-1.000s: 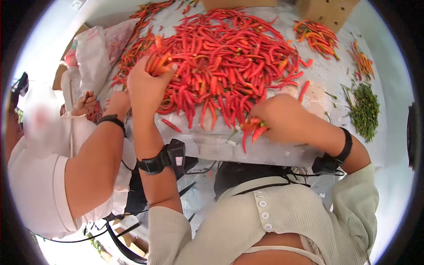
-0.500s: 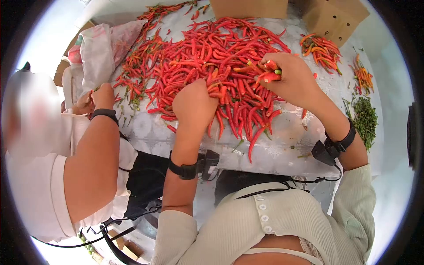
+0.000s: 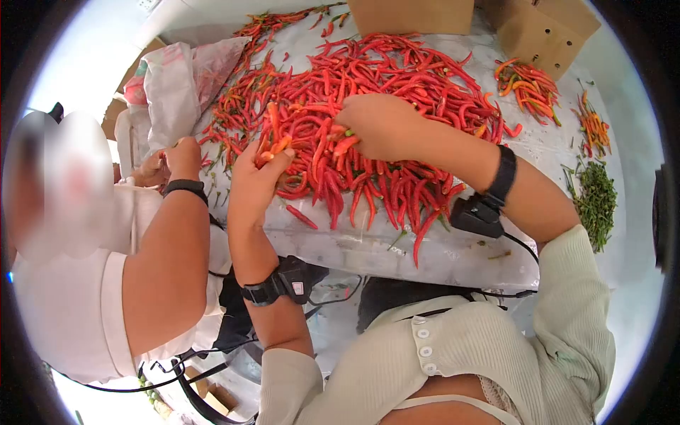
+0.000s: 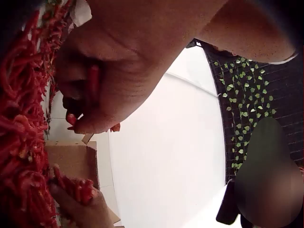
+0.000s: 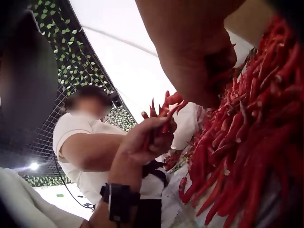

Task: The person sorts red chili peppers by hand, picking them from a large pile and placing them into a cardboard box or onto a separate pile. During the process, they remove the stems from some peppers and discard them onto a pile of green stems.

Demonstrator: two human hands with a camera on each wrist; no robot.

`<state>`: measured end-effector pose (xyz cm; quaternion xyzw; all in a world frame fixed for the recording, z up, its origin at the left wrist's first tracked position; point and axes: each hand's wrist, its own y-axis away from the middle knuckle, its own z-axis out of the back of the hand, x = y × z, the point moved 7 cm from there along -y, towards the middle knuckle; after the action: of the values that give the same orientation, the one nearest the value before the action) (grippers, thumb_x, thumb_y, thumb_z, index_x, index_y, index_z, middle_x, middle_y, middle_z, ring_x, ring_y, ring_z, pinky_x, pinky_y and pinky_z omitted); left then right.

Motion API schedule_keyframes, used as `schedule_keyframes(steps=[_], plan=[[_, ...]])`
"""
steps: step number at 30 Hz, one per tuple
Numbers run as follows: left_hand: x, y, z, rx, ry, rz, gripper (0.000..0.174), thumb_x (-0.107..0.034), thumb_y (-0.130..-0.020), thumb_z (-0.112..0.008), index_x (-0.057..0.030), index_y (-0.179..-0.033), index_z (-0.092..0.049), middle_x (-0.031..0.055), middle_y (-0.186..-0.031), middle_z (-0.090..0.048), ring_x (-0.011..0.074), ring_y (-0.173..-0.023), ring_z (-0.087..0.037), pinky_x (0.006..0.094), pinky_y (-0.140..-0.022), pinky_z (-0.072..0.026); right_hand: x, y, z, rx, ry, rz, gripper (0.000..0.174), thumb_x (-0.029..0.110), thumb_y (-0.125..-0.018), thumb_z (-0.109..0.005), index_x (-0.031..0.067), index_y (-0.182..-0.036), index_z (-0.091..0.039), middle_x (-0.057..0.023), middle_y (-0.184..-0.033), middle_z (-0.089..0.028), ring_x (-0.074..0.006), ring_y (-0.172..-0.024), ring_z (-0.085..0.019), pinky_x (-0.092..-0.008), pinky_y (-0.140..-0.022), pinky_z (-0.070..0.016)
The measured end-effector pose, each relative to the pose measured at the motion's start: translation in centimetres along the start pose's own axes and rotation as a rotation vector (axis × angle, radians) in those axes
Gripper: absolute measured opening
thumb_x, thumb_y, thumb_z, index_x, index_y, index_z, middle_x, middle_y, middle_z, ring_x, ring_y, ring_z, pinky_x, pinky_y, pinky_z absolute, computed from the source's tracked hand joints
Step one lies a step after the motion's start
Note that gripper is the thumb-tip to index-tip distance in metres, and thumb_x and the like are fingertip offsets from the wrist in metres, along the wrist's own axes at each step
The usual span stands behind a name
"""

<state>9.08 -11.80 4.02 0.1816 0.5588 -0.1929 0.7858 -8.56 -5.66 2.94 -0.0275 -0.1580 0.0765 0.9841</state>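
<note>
My left hand [image 3: 255, 180] grips several red and orange chili peppers [image 3: 278, 147] at the left front of a big heap of red chilies [image 3: 404, 71]. In the right wrist view the chilies [image 5: 164, 107] stick up out of this hand's curled fingers. Over the middle of the heap, my right hand [image 3: 382, 127] holds a few red chilies [image 3: 345, 146], one with a green stem end showing. Its fingers are partly hidden under the back of the hand. The left wrist view shows a bunch of chilies [image 4: 78, 187] in the right hand too.
Orange-red chilies [image 3: 528, 88] lie at the right back, a smaller orange bunch [image 3: 593, 129] beyond them. Green stems [image 3: 596, 205] are piled at the right edge. Cardboard boxes [image 3: 411, 15] stand behind. At left, another person [image 3: 166, 262] works beside a plastic bag [image 3: 170, 92].
My left hand went right into the heap's front, then back left with chilies in it. My right hand rose from the front edge to the heap's right side, then swung left over it.
</note>
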Motion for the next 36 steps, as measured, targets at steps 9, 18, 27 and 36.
schedule_keyframes(steps=[9, 18, 27, 36], plan=[[1.1, -1.0, -0.2, -0.125, -0.197, -0.179, 0.025, -0.013, -0.083, -0.067, 0.0006, -0.103, -0.059, 0.0071, -0.084, -0.066, 0.0152, -0.071, -0.062, 0.0302, -0.063, -0.0484, -5.1, 1.2, 0.6, 0.061, 0.038, -0.025, 0.025, 0.005, -0.065, -0.067, 0.0024, -0.09, -0.063, -0.014, -0.09, -0.062, -0.0342, -0.09, -0.061, -0.0439, -0.073, -0.0493], [0.0, -0.6, -8.4, 0.02, -0.725, -0.332, 0.03, -0.012, -0.075, -0.069, -0.0008, -0.101, -0.06, 0.0179, -0.089, -0.065, 0.0328, -0.082, -0.064, 0.0409, -0.071, -0.0487, -6.7, 2.6, 4.7, -0.084, -0.064, 0.022, 0.016, 0.011, -0.07, -0.069, 0.0029, -0.08, -0.059, -0.0158, -0.075, -0.061, -0.0365, -0.078, -0.06, -0.0438, -0.065, -0.0454], [0.2, 0.5, -7.2, 0.442, -0.539, -0.29, 0.026, -0.01, -0.078, -0.067, -0.0004, -0.101, -0.057, 0.0149, -0.081, -0.062, 0.0262, -0.071, -0.06, 0.0354, -0.064, -0.0475, -3.2, -8.2, 0.7, -0.192, -0.104, 0.066, 0.02, 0.019, -0.074, -0.066, 0.0085, -0.091, -0.064, -0.0152, -0.088, -0.065, -0.035, -0.087, -0.062, -0.0454, -0.074, -0.0489], [-0.6, -8.2, 1.3, -0.169, -0.529, -0.231, 0.033, -0.018, -0.075, -0.071, -0.0006, -0.103, -0.062, 0.0188, -0.088, -0.066, 0.0299, -0.081, -0.065, 0.0376, -0.073, -0.0496, -4.9, -2.8, 1.2, 0.228, -0.133, 0.135, 0.019, 0.008, -0.071, -0.068, 0.0055, -0.089, -0.064, -0.0141, -0.084, -0.065, -0.0349, -0.083, -0.062, -0.0427, -0.069, -0.0469]])
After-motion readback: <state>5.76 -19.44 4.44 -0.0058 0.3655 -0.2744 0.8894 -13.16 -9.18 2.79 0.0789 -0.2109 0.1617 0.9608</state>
